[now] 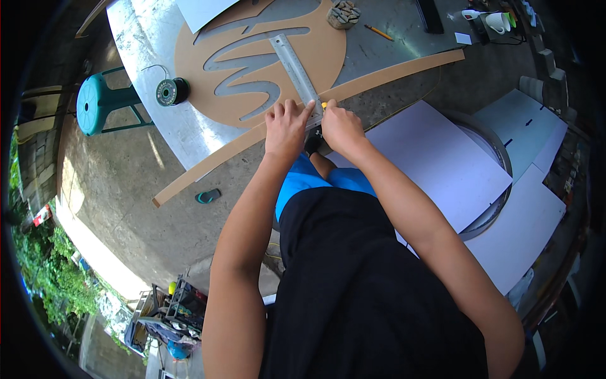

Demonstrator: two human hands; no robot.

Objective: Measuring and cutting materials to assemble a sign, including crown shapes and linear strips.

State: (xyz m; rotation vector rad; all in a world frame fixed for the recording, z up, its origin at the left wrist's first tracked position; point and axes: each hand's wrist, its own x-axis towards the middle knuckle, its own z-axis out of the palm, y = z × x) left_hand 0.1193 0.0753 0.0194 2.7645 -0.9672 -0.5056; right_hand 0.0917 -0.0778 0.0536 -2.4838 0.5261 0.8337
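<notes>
A long curved strip of brown board [391, 74] lies along the near edge of the metal table. Across it, and over a round brown board with wavy cut-outs [189, 69], lies a steel ruler [291, 63]. My left hand [287, 129] presses down at the ruler's near end, thumb on the metal and bent fingers on the strip. Close beside it, my right hand [343, 129] is closed around a small yellow cutter [324, 105]. Most of the cutter is hidden in the fist, and its blade cannot be made out.
A wire spool [172, 92], a pencil [379, 32] and a container of small pieces [343, 14] rest on the table [136, 38]. A teal stool [95, 104] stands left, a slipper [207, 196] lies on the floor, and white sheets [429, 164] lie to my right.
</notes>
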